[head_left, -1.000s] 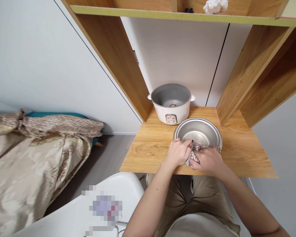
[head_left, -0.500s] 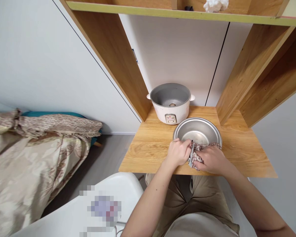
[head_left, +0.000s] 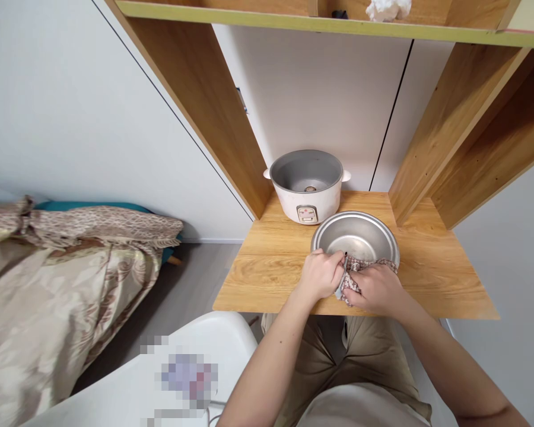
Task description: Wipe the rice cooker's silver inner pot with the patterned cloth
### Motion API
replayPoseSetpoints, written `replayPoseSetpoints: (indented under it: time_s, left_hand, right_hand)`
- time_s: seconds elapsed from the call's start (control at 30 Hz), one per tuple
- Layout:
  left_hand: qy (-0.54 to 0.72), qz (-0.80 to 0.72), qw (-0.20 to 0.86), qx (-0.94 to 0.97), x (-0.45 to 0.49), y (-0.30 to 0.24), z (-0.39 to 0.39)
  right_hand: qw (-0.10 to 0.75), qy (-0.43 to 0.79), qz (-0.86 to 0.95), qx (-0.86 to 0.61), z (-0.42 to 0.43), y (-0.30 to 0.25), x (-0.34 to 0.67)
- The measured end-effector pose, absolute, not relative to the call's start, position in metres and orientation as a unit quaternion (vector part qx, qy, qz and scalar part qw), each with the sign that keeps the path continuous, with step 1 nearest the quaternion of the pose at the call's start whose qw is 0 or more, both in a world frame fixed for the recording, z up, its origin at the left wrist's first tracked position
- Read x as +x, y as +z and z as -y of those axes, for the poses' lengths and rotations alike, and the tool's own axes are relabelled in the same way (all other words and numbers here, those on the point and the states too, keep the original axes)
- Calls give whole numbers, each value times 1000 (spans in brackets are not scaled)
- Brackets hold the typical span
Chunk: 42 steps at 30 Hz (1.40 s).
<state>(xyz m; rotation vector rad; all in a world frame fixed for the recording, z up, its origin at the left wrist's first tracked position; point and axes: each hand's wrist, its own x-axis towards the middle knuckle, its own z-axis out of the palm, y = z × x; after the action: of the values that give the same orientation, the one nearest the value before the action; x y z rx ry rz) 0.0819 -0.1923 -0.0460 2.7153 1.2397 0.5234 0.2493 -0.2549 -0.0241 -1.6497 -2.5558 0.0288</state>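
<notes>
A round metal inner pot [head_left: 380, 233] stands upright near the front of the wooden desk. My left hand [head_left: 323, 274] is closed around its near-left rim. My right hand [head_left: 377, 288] is bunched on a brown-and-white patterned cloth [head_left: 352, 282], which lies over the near rim and hangs down outside it. Both hands are close together, nearly touching at the cloth. Behind the pot sits a white rice cooker body [head_left: 287, 198], lidless, its grey inside and central heating part showing. The pot's near outer side is hidden by my hands and the cloth.
Wooden uprights [head_left: 454, 127] flank the desk, and a shelf [head_left: 267, 16] with crumpled white tissue [head_left: 388, 9] crosses above. At lower left is a white chair [head_left: 231, 332] with a blurred item on it. A bed with patterned covers [head_left: 71, 284] stands farther left.
My right hand has shifted the cloth slightly left and toward me along the near rim. My left hand keeps its grip, and the pot and cooker stay put.
</notes>
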Motion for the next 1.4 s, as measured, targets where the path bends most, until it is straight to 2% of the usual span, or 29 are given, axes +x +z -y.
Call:
replayPoseSetpoints:
  time_s: [0.27, 0.7, 1.1, 1.4]
  left_hand:
    - [168, -410, 71, 894, 82, -43, 194]
    - [164, -408, 51, 897, 82, -47, 193]
    - [172, -403, 57, 897, 80, -47, 191]
    - [162, -415, 52, 894, 83, -45, 192]
  right_hand:
    - [22, 21, 863, -504, 249, -15, 265]
    - [33, 10, 817, -576, 256, -23, 240]
    - [23, 23, 863, -505, 250, -17, 265]
    - [44, 15, 833, -551, 254, -24, 250]
